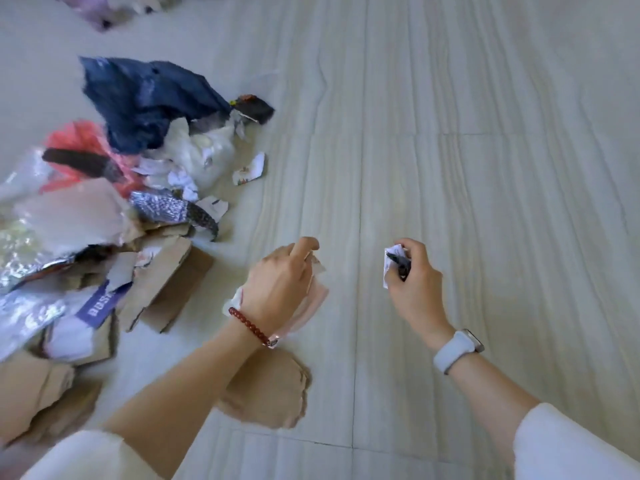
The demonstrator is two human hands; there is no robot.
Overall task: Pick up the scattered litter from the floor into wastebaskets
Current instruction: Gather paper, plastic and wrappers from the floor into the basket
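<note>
Litter lies heaped on the pale floor at the left: a dark blue bag (149, 98), a red plastic bag (78, 136), foil wrappers (20, 258), white paper scraps (180, 178) and torn cardboard (166, 285). My left hand (280, 282) hovers low over the floor, its fingers curled round pale pinkish paper scraps (313, 299). My right hand (412, 275) grips a crumpled white scrap with dark print (393, 259). A brown cardboard piece (270, 389) lies under my left forearm. No wastebasket is in view.
A small torn printed scrap (250, 169) lies apart from the heap. More blurred litter (104, 8) sits at the top left edge. Bare tiled floor (485, 150) stretches across the right half.
</note>
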